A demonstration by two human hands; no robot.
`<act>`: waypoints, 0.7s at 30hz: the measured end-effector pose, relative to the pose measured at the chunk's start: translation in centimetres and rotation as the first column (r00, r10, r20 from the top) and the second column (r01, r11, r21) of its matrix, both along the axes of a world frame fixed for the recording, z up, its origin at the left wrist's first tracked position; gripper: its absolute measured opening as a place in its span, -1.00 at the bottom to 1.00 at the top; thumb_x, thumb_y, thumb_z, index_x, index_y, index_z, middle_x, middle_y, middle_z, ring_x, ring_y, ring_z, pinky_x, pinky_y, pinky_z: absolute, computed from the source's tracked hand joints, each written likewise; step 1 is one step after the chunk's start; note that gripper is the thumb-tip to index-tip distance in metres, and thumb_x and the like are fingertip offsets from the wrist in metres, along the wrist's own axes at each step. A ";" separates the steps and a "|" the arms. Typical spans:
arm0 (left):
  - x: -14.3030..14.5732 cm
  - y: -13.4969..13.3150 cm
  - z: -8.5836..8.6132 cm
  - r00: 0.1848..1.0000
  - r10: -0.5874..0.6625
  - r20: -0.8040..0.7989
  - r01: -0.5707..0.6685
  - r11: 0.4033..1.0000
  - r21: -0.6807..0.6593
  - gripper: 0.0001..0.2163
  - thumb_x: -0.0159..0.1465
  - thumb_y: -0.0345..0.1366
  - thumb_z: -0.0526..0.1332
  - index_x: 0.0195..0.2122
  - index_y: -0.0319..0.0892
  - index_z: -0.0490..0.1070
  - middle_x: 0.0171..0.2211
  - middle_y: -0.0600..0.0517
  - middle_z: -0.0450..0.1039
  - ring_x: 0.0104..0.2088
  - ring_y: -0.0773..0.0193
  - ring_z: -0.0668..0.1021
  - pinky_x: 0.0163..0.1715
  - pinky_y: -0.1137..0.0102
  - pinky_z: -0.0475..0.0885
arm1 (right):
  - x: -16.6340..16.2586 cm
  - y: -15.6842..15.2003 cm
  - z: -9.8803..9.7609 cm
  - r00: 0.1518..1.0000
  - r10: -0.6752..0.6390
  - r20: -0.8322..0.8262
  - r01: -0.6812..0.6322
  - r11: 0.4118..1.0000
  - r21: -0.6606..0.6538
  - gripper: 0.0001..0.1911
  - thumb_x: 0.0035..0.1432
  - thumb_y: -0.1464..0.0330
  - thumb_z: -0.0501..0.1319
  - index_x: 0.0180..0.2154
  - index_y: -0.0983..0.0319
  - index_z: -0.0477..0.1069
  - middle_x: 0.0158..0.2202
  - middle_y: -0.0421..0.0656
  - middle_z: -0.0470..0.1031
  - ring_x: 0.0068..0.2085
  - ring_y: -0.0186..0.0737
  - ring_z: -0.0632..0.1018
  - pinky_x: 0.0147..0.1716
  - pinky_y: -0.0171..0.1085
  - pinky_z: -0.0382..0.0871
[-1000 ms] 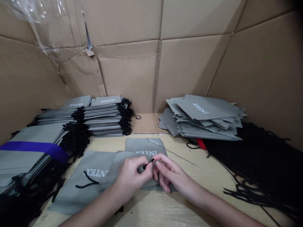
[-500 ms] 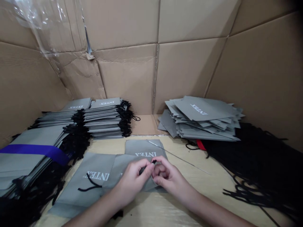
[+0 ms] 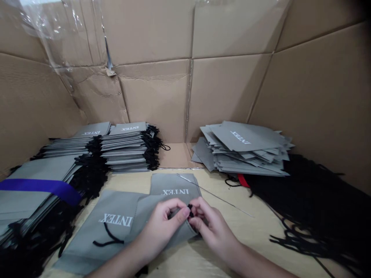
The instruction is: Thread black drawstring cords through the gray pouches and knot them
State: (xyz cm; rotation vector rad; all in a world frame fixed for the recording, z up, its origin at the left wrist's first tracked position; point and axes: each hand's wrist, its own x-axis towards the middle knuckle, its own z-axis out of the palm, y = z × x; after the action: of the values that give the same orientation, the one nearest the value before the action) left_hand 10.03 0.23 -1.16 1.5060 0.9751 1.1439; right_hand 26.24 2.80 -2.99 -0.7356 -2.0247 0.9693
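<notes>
My left hand (image 3: 169,220) is closed on the corner of a grey fabric pouch (image 3: 181,236), thumb and forefinger pinched together. Close beside it, my right hand (image 3: 210,222) pinches a short piece of black cord (image 3: 190,210) at the pouch's edge. Part of the cord is hidden by the fingers. Under the held pouch, to the left, lies another pouch printed INTEX (image 3: 107,208), with two loose cord ends (image 3: 109,241) on top. A further printed pouch (image 3: 174,183) lies flat just beyond my hands, a thin metal rod (image 3: 214,195) resting across its corner.
Stacks of corded pouches (image 3: 124,148) stand at the back left; a purple band (image 3: 43,188) wraps the nearer stack. Loose grey pouches (image 3: 246,139) are piled at the back right, beside a heap of black cords (image 3: 315,204). Cardboard walls (image 3: 156,96) enclose the table.
The pouch edge and black cord between my hands have turned a little, showing more of the pouch's lower corner. My right hand has lowered slightly. The view has shifted a little.
</notes>
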 end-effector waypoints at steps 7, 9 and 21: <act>0.6 -0.3 0.3 0.972 0.066 0.223 -0.010 0.970 -0.244 -0.76 0.02 -0.14 0.34 -0.46 -0.25 0.47 -0.49 0.04 0.51 -0.41 0.30 0.49 -0.31 0.44 0.32 | 0.7 0.6 0.9 0.985 -0.160 0.070 0.072 0.737 0.672 -0.85 0.17 0.54 -0.03 -0.32 0.19 0.20 -0.58 -0.28 0.39 -0.59 -0.38 0.38 -0.55 -0.40 0.19; 0.4 -0.4 0.4 0.953 0.121 0.279 -0.010 0.930 -0.369 -0.76 -0.07 -0.19 0.41 -0.47 -0.24 0.48 -0.48 0.04 0.52 -0.40 0.31 0.50 -0.29 0.45 0.33 | 1.1 1.1 1.3 0.970 -0.203 0.136 0.017 0.611 0.791 -0.85 0.21 0.51 -0.02 -0.31 0.19 0.26 -0.58 -0.26 0.39 -0.59 -0.37 0.38 -0.55 -0.37 0.20; -0.3 0.0 0.8 0.888 0.121 0.444 0.145 0.842 -0.520 -0.65 -0.24 -0.50 0.42 -0.35 -0.27 0.47 -0.50 0.03 0.52 -0.41 0.33 0.53 -0.23 0.42 0.34 | 1.3 0.4 3.6 0.917 -0.307 0.253 -0.193 0.213 0.958 -0.85 0.02 0.49 0.22 -0.34 0.13 0.40 -0.28 -0.20 0.55 -0.41 -0.28 0.48 -0.21 -0.16 0.42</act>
State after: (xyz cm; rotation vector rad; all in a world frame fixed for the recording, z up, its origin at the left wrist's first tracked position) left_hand 9.69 0.24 -0.33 0.7296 0.8516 1.0329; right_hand 27.58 3.24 0.65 -0.2222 -2.3610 -0.7424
